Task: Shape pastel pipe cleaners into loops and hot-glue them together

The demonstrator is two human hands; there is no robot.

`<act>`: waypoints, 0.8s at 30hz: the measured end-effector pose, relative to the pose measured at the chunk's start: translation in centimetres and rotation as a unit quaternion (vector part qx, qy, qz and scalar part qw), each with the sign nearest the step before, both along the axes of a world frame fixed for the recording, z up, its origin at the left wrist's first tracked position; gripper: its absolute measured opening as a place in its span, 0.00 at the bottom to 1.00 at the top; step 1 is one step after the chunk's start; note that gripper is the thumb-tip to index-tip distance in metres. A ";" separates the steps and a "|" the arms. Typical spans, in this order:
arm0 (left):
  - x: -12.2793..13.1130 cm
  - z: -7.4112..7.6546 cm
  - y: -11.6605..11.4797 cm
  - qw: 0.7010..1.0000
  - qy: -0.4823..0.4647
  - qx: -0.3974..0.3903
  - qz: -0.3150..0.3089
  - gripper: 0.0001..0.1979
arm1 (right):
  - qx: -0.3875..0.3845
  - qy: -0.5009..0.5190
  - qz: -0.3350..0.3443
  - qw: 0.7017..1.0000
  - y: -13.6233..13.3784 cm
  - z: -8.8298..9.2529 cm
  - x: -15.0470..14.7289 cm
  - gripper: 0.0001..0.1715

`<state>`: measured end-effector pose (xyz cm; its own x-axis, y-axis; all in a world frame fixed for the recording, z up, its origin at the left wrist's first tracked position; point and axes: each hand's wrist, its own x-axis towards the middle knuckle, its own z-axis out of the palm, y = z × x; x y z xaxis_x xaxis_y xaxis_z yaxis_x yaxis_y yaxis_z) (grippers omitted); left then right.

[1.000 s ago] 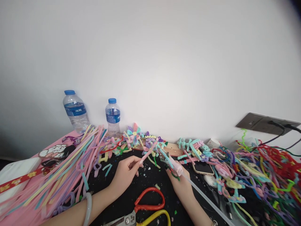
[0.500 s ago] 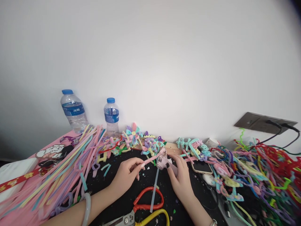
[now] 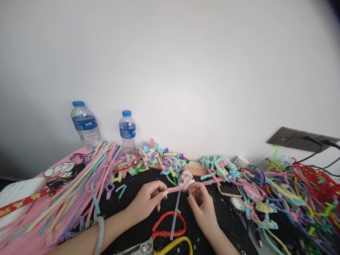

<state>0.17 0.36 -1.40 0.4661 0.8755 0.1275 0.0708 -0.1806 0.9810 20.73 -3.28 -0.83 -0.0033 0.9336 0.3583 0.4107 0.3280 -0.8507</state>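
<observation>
My left hand (image 3: 147,202) pinches a short pink pipe cleaner (image 3: 174,189) at its left end, over the black mat (image 3: 138,219). My right hand (image 3: 203,203) is closed round a small pink glue gun (image 3: 186,179), whose nozzle meets the pipe cleaner's right end. A translucent glue stick (image 3: 174,216) hangs down out of the gun toward the scissors. A pale bangle (image 3: 99,232) sits on my left wrist.
Red and yellow handled scissors (image 3: 166,235) lie just below my hands. Long pastel pipe cleaners (image 3: 74,191) are heaped at left, tangled coloured ones (image 3: 292,194) at right. Two water bottles (image 3: 86,125) stand by the wall. A phone (image 3: 230,189) and wall socket (image 3: 300,140) are at right.
The glue gun swung round from lying aslant to upright, its stick now pointing down. My hands have drawn together so the gun's tip meets the pink pipe cleaner.
</observation>
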 end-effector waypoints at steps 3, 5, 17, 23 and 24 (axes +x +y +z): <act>0.1 0.2 -0.2 0.999 0.015 0.010 -0.036 0.08 | -0.008 0.023 -0.016 1.000 0.0 0.0 0.1 0.09; 0.1 0.3 -0.3 0.998 0.025 0.017 -0.047 0.08 | -0.005 0.003 -0.025 1.000 0.1 -0.1 0.1 0.08; -0.2 -0.4 0.5 0.997 -0.035 -0.072 -0.019 0.17 | -0.102 0.263 -0.049 0.958 0.2 -0.1 -1.3 0.18; 0.2 0.5 0.0 0.999 0.021 -0.031 -0.005 0.10 | -0.153 0.310 -0.007 0.938 0.0 -0.1 -1.8 0.19; 0.2 0.6 0.0 0.999 0.028 -0.022 0.001 0.09 | -0.163 0.305 0.000 0.938 -0.1 -0.1 -1.9 0.19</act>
<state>0.36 0.35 -0.77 0.4698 0.8806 0.0626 0.1266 -0.1374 0.9824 18.81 -3.37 -0.92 0.1098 0.9939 -0.0116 -0.1856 0.0090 -0.9826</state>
